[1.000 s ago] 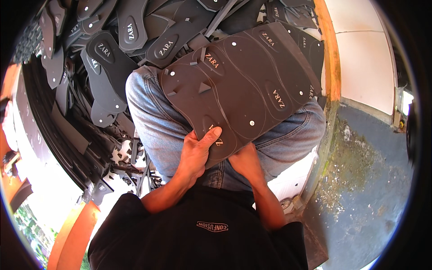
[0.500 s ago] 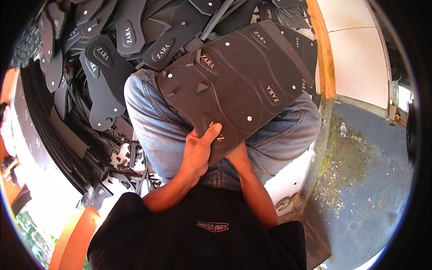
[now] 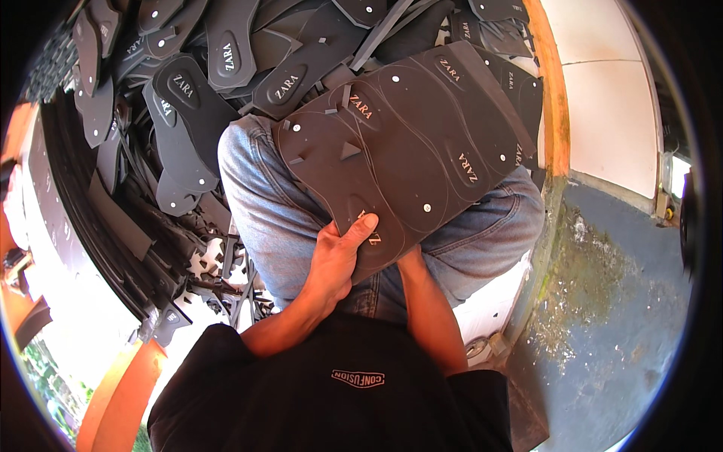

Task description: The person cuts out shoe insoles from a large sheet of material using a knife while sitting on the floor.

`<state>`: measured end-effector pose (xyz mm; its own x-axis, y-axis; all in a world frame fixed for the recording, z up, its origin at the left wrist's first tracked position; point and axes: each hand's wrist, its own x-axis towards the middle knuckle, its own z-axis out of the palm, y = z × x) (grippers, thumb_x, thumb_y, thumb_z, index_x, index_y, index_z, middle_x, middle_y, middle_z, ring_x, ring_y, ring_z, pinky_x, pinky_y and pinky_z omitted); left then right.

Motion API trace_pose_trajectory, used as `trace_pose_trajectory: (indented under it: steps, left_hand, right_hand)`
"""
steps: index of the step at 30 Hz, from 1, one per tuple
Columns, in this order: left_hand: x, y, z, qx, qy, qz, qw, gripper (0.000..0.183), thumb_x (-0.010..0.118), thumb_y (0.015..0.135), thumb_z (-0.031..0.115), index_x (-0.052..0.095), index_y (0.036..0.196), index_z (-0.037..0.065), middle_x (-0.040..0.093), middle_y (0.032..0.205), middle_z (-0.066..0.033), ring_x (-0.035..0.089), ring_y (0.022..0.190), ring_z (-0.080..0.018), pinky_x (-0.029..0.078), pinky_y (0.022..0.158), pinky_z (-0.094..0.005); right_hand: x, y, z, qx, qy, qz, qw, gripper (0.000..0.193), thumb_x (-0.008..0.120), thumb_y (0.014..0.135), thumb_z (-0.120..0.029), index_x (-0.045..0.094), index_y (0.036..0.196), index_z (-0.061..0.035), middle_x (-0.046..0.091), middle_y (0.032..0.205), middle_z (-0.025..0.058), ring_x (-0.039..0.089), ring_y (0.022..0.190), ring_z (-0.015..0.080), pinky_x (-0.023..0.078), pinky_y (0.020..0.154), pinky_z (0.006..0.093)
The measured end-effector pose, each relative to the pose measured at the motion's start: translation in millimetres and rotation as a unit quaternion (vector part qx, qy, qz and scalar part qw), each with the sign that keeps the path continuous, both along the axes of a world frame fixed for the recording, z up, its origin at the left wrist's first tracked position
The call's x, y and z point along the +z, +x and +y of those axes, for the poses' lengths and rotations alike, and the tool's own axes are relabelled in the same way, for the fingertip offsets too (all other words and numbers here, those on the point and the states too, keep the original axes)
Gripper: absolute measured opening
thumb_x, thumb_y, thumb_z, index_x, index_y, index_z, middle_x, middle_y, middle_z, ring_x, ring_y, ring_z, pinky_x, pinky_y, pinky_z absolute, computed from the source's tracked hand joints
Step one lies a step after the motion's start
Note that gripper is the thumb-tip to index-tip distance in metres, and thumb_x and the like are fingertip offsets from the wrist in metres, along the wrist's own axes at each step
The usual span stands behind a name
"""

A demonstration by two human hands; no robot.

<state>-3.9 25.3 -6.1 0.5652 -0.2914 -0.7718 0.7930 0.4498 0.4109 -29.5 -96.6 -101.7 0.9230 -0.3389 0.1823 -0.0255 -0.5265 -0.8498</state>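
A black foam sheet (image 3: pixel 410 151) lies tilted across my lap, marked with cut outlines of sandal soles. Each sole shape has a raised oval pad with pale lettering, and small white dots show on several. My left hand (image 3: pixel 339 252) is closed on the sheet's near corner, thumb pressed flat on top and fingers underneath. Under the near edge goes my right hand (image 3: pixel 411 264); its fingers are hidden by the sheet. Small foam scraps (image 3: pixel 350 151) rest or stick up on the sheet's left part.
Loose black soles (image 3: pixel 184 90) and offcuts are heaped beyond my knees and to the left. Long dark foam strips (image 3: pixel 83 203) curve along the left side. An orange-brown wooden edge (image 3: pixel 556 98) runs on the right, beside a stained blue-grey floor (image 3: pixel 617 286).
The whole view has shifted slightly, putting everything a little further right and lower. Both hands and the foam sheet keep nearly the same places relative to each other.
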Motion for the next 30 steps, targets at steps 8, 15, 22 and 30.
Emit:
trace_pose_trajectory:
  steps: [8,15,22,30]
  left_hand:
    - [5.9,2.1,6.0,-0.023,-0.002,0.015,1.0,0.03,0.07,0.082,0.024,0.062,0.102,0.004,0.065,0.096,-0.0054,0.062,0.085,-0.0122,0.051,0.076,-0.0266]
    - [11.5,4.7,11.1,-0.044,0.005,0.032,0.999,0.029,0.07,0.082,0.025,0.064,0.101,0.004,0.066,0.092,-0.004,0.062,0.082,-0.0108,0.051,0.075,-0.0257]
    - [11.8,4.1,13.9,-0.05,0.009,0.036,0.998,0.027,0.07,0.082,0.024,0.064,0.099,0.004,0.066,0.089,-0.0029,0.062,0.079,-0.0098,0.051,0.073,-0.0247]
    - [8.4,1.3,13.4,-0.02,-0.008,0.02,1.0,0.025,0.069,0.083,0.021,0.064,0.099,0.004,0.066,0.089,-0.0029,0.062,0.078,-0.0101,0.052,0.071,-0.0249]
  right_hand:
    - [1.8,18.3,-11.1,0.004,-0.002,0.021,1.0,0.032,0.064,0.081,-0.024,0.06,0.104,-0.0034,0.062,0.101,0.0165,0.059,0.096,0.0309,0.045,0.08,0.0406]
    - [2.5,27.1,-19.2,0.013,-0.002,0.045,0.999,0.033,0.064,0.08,-0.025,0.059,0.105,-0.0032,0.061,0.103,0.0165,0.058,0.098,0.0306,0.045,0.081,0.04]
    - [9.9,46.2,-27.5,0.021,0.005,0.083,0.996,0.035,0.065,0.08,-0.025,0.059,0.107,-0.003,0.061,0.105,0.0164,0.058,0.1,0.0303,0.044,0.083,0.0395]
    - [25.5,65.3,-36.2,0.033,0.01,0.144,0.989,0.037,0.065,0.08,-0.026,0.058,0.109,-0.0028,0.06,0.107,0.0164,0.057,0.102,0.03,0.044,0.085,0.0388]
